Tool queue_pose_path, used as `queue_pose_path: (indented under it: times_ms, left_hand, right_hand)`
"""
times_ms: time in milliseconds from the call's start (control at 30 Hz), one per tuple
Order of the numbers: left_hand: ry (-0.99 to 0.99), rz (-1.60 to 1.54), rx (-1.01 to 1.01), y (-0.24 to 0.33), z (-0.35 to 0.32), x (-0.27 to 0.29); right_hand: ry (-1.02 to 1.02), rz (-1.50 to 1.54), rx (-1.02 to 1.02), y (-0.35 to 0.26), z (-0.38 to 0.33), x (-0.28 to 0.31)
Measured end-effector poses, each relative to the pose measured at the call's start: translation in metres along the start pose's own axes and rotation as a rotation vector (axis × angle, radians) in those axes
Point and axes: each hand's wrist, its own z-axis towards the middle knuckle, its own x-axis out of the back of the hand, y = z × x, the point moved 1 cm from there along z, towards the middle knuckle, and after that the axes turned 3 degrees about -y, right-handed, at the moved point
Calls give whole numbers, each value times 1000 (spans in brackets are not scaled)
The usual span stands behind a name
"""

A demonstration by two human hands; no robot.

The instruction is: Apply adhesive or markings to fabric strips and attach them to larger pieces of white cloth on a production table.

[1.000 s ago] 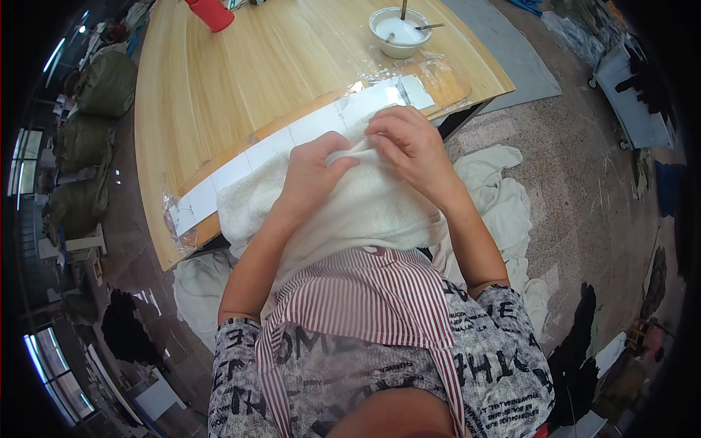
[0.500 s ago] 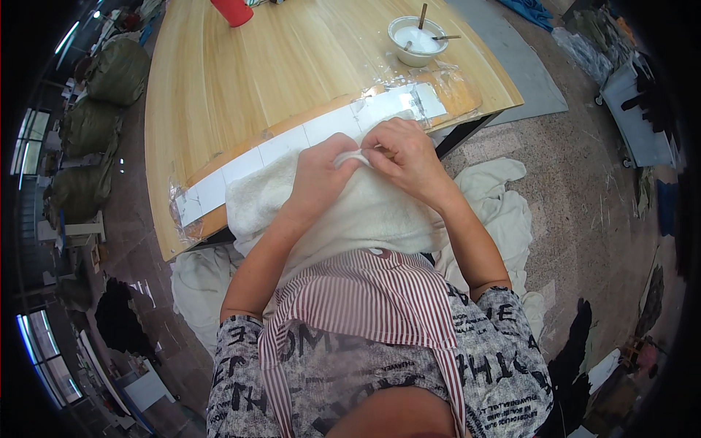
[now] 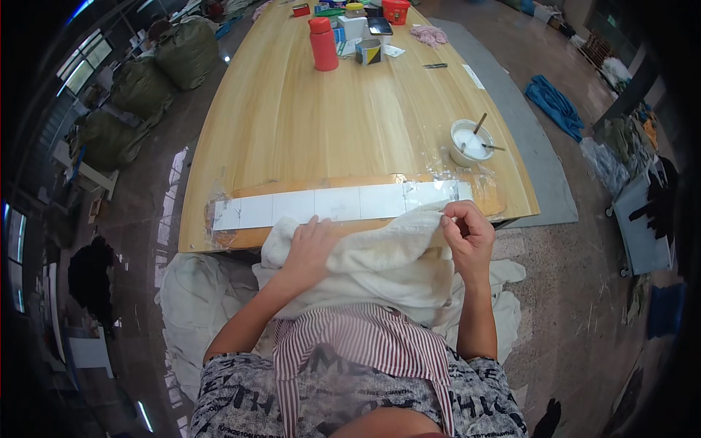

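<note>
A cream fleecy cloth lies bunched over the near table edge and hangs toward my striped apron. My left hand rests on its left part, fingers stretched out and the palm down. At the cloth's right end my right hand pinches the edge between thumb and fingers, lifting that corner a little. Just beyond the cloth runs a white segmented strip, partly covered by the cloth at its right end. It sits on an orange-brown board with clear plastic film at both ends.
A white bowl of white stuff with several sticks stands at the table's right. Farther back are a red bottle, a small box, a red tub and a pink cloth. More pale cloth hangs below the table.
My hands, together on the cloth's edge before, have moved apart: the left lies flat on the cloth, the right holds its edge farther right. The view has tilted up, showing more table.
</note>
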Motion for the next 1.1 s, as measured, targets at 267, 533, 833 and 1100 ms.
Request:
queue_pose_path:
  times_ms: [267,533,833,1100]
  left_hand:
    - [-111,-875,205,1,-1,78]
    - [863,13,95,-139,233,297]
    - [1073,412,-98,-96,187,299]
    - [-155,-273,-145,-32,51,46]
  right_hand:
    - [155,120,-50,-19,19,31]
    - [104,543,292,-79,197,52]
    - [226,200,556,-74,205,23]
    - [6,72,125,69,109,-28]
